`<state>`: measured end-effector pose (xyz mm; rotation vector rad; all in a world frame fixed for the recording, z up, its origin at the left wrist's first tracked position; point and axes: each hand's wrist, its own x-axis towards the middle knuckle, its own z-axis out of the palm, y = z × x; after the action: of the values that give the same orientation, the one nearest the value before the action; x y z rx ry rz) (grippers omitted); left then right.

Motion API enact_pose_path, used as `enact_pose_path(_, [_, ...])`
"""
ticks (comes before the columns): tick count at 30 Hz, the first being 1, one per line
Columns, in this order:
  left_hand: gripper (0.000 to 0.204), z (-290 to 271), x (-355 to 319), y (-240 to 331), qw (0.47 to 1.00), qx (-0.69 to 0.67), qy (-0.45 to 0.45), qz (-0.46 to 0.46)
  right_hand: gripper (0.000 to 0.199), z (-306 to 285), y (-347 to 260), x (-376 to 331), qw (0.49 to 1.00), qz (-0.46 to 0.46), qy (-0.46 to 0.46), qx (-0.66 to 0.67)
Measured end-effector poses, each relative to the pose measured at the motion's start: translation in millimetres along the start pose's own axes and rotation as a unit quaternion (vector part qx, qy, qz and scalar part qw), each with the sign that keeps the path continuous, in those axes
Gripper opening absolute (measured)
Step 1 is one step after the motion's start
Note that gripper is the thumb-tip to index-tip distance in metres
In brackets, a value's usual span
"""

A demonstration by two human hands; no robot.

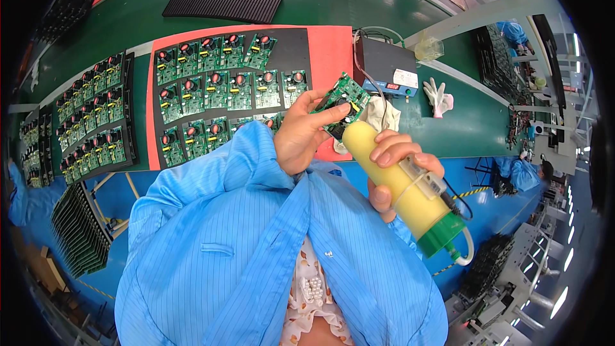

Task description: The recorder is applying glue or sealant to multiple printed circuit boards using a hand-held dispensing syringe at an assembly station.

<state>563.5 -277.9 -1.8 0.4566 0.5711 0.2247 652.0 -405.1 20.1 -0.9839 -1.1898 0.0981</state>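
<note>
A green circuit board [346, 95] with dark parts is pinched in my left hand [301, 129], thumb on its face. My right hand [400, 163] wraps round a thick yellow glue dispenser cartridge [413, 204]. A green cap [441, 234] with a clear tube closes its lower end. The cartridge's upper end is close to the board's lower edge; whether its tip touches the board is hidden. To the left, rows of similar circuit boards [216, 90] lie on a black sheet [288, 48] over a red mat [330, 51].
Behind the held board stands a dark control box [386, 61] with a blue front and a cable. A white glove [438, 98] and a crumpled cloth [384, 115] lie beside it. More boards fill a tray [131, 109] at left. A black ribbed rack [222, 4] sits farther back.
</note>
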Motion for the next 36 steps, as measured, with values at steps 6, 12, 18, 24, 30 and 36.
enact_pose_path(6, [0.045, -1.1, 3.7, -5.2, 0.999, -0.028, -0.003, 0.023, 0.059, -0.2, 0.6, 0.0, 0.999, -0.031, -0.013, -0.013])
enact_pose_path(12, [0.045, -3.3, 5.4, -5.7, 0.999, -0.021, -0.005, 0.033, 0.061, -13.1, 3.5, -4.4, 0.998, -0.04, 0.004, 0.049])
enact_pose_path(18, [0.045, -3.4, 5.3, -5.8, 0.999, -0.012, -0.006, 0.034, 0.061, -12.9, 7.1, -7.4, 0.997, -0.04, 0.033, 0.056])
enact_pose_path(24, [0.044, -3.6, 5.7, -5.5, 0.999, -0.014, -0.008, 0.038, 0.06, -14.7, 8.5, -6.1, 0.998, -0.039, 0.014, 0.048])
enact_pose_path(30, [0.043, -5.5, 5.7, -4.6, 0.999, -0.008, -0.004, 0.03, 0.059, -11.3, 9.8, -4.5, 0.997, -0.04, 0.027, 0.06])
enact_pose_path(36, [0.043, -6.2, 4.1, -0.1, 1.0, 0.0, 0.001, 0.019, 0.06, -13.4, 5.9, 1.0, 0.993, -0.039, 0.084, 0.069])
